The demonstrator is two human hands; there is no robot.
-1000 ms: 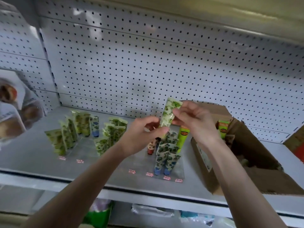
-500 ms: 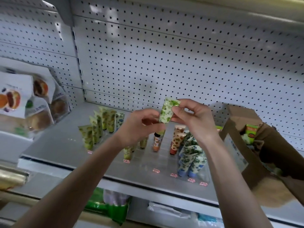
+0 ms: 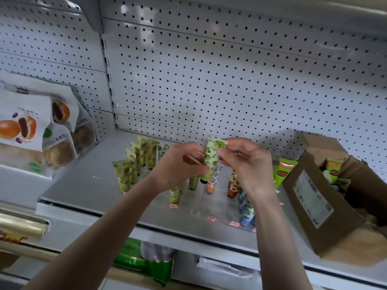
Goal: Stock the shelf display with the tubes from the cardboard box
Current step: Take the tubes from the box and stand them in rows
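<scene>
Left hand (image 3: 180,164) and right hand (image 3: 247,162) both pinch a green-leaf tube (image 3: 212,155), held upright, cap pointing six o'clock toward the shelf display (image 3: 209,204) below.

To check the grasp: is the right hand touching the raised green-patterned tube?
Touching. The head view shows the right hand pinching the green-patterned tube at its flat upper end; no gap is visible.

Grey shelf (image 3: 88,181) with tubes (image 3: 123,176), cardboard box (image 3: 314,206)
</scene>
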